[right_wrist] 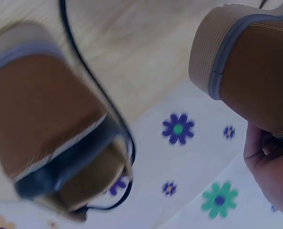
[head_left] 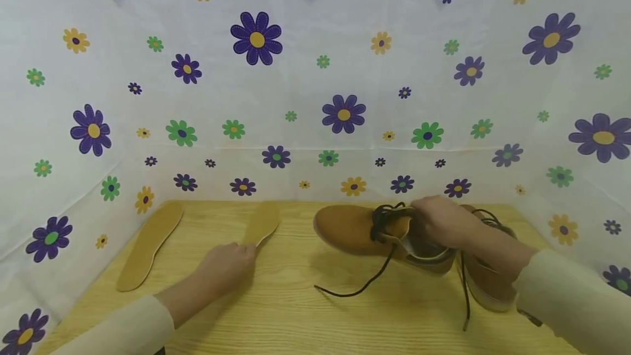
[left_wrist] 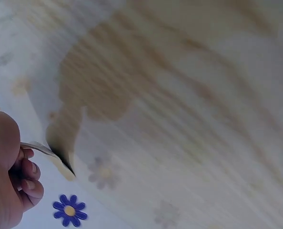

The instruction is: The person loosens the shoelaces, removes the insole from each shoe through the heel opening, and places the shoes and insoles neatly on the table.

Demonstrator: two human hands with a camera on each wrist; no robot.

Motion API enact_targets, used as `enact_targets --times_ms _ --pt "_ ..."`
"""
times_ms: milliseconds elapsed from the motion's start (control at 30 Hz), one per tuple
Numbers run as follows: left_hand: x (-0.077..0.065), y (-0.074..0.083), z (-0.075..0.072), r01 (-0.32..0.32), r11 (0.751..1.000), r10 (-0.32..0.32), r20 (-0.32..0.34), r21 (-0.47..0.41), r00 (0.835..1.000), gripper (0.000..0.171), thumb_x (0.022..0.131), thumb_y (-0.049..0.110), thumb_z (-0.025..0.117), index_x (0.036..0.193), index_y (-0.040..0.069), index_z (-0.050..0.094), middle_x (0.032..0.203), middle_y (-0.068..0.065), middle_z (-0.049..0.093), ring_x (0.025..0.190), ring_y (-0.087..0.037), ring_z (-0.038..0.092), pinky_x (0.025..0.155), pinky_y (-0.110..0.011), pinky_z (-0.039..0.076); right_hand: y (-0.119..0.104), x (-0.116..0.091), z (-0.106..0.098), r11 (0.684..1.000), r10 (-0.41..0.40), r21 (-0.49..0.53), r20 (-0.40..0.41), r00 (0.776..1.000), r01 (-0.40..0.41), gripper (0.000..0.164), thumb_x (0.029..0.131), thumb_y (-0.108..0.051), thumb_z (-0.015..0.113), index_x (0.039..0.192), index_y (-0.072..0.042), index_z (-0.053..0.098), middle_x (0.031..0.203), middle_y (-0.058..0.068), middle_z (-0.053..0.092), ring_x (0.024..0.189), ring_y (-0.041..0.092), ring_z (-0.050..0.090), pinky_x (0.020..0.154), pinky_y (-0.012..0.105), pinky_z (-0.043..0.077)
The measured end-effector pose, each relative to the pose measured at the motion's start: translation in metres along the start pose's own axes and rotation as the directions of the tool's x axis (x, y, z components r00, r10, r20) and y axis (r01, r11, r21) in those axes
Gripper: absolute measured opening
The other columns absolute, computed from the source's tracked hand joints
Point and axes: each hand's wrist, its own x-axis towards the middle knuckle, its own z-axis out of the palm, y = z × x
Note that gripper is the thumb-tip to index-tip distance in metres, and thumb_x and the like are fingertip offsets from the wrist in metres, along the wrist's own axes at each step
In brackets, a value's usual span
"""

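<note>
Left of centre in the head view, my left hand [head_left: 224, 267] pinches the near end of a tan insole [head_left: 262, 221]. Its thin edge shows beside the curled fingers in the left wrist view; whether its far end touches the table I cannot tell. My right hand [head_left: 446, 223] grips the collar of a brown lace-up shoe [head_left: 345, 226], its toe pointing left. A shadow beneath suggests this shoe is held above the table, and its black lace trails down. In the right wrist view, its heel [right_wrist: 251, 76] is above the fingers. The hand partly hides the shoe's opening.
A second brown shoe [head_left: 485, 284] stands at the right, partly behind my right forearm. Another tan insole [head_left: 150, 248] lies flat at the left of the wood-grain table [head_left: 296, 322]. White flower-printed cloth [head_left: 315, 81] encloses the back and sides.
</note>
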Motion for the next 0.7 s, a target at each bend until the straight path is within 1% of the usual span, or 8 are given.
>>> enact_targets --times_ms 133,200,267,333,400,500,600,700 --pt "-0.014 -0.011 0.005 0.029 1.0 -0.029 0.003 -0.007 1.0 0.013 0.077 0.007 0.061 0.069 0.007 0.051 0.054 -0.002 0.047 0.046 -0.018 0.045 0.039 -0.036 0.041 0.019 -0.011 -0.018 0.995 0.095 0.018 -0.08 0.992 -0.094 0.025 0.081 0.01 0.051 0.071 -0.012 0.05 0.064 -0.003 0.048 0.063 0.014 0.047 0.061 0.034 0.044" --pt "-0.02 -0.017 0.006 0.048 0.999 -0.047 0.042 -0.021 0.998 0.013 0.077 0.01 0.062 0.069 0.009 0.051 0.055 -0.001 0.046 0.047 -0.018 0.045 0.04 -0.036 0.041 0.029 -0.017 -0.027 0.99 0.143 0.006 -0.115 0.983 -0.143 0.024 0.081 0.009 0.052 0.07 -0.012 0.048 0.063 -0.002 0.046 0.062 0.017 0.046 0.061 0.035 0.042" --pt "-0.026 -0.022 0.006 0.074 0.997 -0.071 0.092 -0.035 0.993 0.014 0.077 0.014 0.063 0.069 0.009 0.051 0.056 -0.001 0.047 0.049 -0.018 0.046 0.041 -0.037 0.042 0.04 -0.023 -0.036 0.979 0.202 0.014 -0.129 0.971 -0.202 0.023 0.084 0.006 0.054 0.07 -0.012 0.049 0.064 -0.001 0.048 0.063 0.018 0.047 0.061 0.036 0.041" --pt "-0.031 -0.026 0.004 0.092 0.995 -0.087 0.126 -0.039 0.988 0.014 0.078 0.014 0.062 0.069 0.009 0.052 0.057 -0.002 0.048 0.049 -0.018 0.047 0.042 -0.037 0.042 0.05 -0.03 -0.046 0.964 0.265 0.02 -0.125 0.956 -0.265 0.021 0.088 0.003 0.054 0.072 -0.01 0.052 0.065 0.001 0.049 0.065 0.02 0.046 0.062 0.036 0.039" --pt "-0.034 -0.03 0.003 0.106 0.993 -0.099 0.146 -0.044 0.984 0.015 0.078 0.014 0.062 0.069 0.009 0.052 0.058 -0.002 0.048 0.05 -0.018 0.047 0.042 -0.037 0.043 0.06 -0.037 -0.056 0.95 0.311 0.013 -0.122 0.942 -0.312 0.017 0.091 -0.001 0.055 0.075 -0.005 0.056 0.068 0.004 0.054 0.066 0.022 0.049 0.063 0.039 0.041" --pt "-0.04 -0.034 0.0 0.131 0.99 -0.12 0.16 -0.06 0.98 0.014 0.078 0.013 0.062 0.069 0.007 0.053 0.059 -0.003 0.05 0.051 -0.019 0.048 0.044 -0.038 0.045 0.075 -0.049 -0.068 0.932 0.361 0.0 -0.114 0.926 -0.363 0.014 0.093 -0.003 0.053 0.086 0.005 0.063 0.073 0.012 0.061 0.069 0.029 0.055 0.066 0.047 0.046" --pt "-0.046 -0.038 0.001 0.152 0.986 -0.14 0.154 -0.066 0.978 0.012 0.077 0.011 0.062 0.07 0.006 0.054 0.06 -0.005 0.052 0.052 -0.021 0.05 0.045 -0.039 0.046 0.089 -0.062 -0.078 0.911 0.406 -0.024 -0.117 0.906 -0.412 0.018 0.094 -0.004 0.052 0.09 0.009 0.064 0.075 0.016 0.063 0.07 0.033 0.056 0.067 0.053 0.047" --pt "-0.052 -0.043 0.005 0.167 0.984 -0.159 0.138 -0.053 0.978 0.011 0.076 0.009 0.062 0.069 0.005 0.054 0.06 -0.005 0.053 0.052 -0.023 0.052 0.045 -0.041 0.046 0.102 -0.077 -0.084 0.88 0.464 -0.052 -0.129 0.877 -0.473 0.021 0.094 -0.007 0.051 0.079 0.005 0.06 0.071 0.015 0.06 0.068 0.034 0.056 0.068 0.054 0.046"
